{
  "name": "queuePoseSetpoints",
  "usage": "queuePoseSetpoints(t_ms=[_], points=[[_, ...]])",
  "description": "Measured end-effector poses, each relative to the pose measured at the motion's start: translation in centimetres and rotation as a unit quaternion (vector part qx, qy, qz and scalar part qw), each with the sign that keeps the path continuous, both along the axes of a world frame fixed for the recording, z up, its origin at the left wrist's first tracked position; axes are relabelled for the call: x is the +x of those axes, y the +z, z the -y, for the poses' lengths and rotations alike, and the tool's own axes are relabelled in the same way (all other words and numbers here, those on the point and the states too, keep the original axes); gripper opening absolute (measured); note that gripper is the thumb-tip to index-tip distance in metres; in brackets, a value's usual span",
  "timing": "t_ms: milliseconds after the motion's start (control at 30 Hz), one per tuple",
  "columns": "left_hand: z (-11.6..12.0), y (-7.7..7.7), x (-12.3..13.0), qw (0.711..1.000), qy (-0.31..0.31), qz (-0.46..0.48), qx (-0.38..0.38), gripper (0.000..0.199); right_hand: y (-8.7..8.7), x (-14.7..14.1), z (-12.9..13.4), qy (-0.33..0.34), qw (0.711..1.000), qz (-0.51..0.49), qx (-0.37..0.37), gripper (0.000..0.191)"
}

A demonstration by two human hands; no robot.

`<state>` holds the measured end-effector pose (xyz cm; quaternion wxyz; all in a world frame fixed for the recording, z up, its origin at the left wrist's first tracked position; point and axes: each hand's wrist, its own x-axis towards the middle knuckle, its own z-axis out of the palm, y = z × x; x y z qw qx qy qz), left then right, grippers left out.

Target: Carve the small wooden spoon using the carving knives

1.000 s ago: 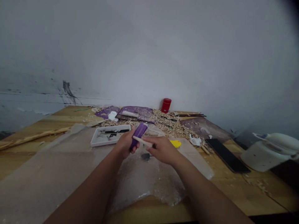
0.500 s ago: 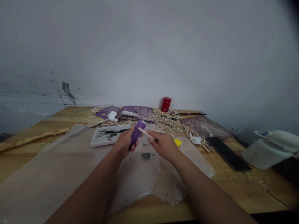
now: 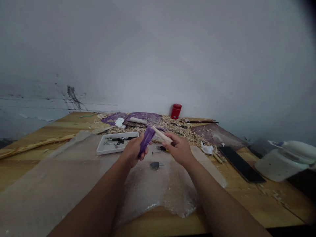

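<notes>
My left hand (image 3: 132,151) is closed around a purple strip (image 3: 147,141) that looks like folded sandpaper, held upright at a slant. Between the thumb and fingers of my right hand (image 3: 180,150) is a pale wooden stick (image 3: 162,135), its thin far end against or just beside the strip's upper edge. Whether the two touch I cannot tell. Below them, a dark grey grinding bit (image 3: 155,165) with a metal shank lies on a translucent plastic sheet (image 3: 98,184). Behind my right hand, a black and yellow tool (image 3: 162,148) is partly hidden.
A white tray (image 3: 100,149) with small tools stands left of my hands. Wood shavings (image 3: 184,132) spread behind, near a red tin (image 3: 176,111) and purple sheets (image 3: 153,116). To the right are a black phone (image 3: 242,164) and a white lidded container (image 3: 278,166). A long stick (image 3: 37,144) lies left.
The wooden stick has shifted from across the purple strip's face to its upper right edge, and more of it shows. My right hand has moved slightly right; the left stays nearly in place.
</notes>
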<state>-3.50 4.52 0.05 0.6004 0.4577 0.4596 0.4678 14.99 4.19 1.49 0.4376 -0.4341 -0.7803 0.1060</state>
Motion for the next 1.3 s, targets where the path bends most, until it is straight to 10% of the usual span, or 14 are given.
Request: queuePoseSetpoints(t_ms=[733,1300], points=[[0.4,0.8,0.4,0.992,0.014,0.115,0.042,0.034,-0.7,-1.4,0.9,0.041,0.997,0.058,-0.002,0.026],[0.3,0.5,0.2,0.999,0.033,-0.004,0.041,0.045,0.0,-0.9,0.9,0.135,0.981,0.097,-0.101,0.024]])
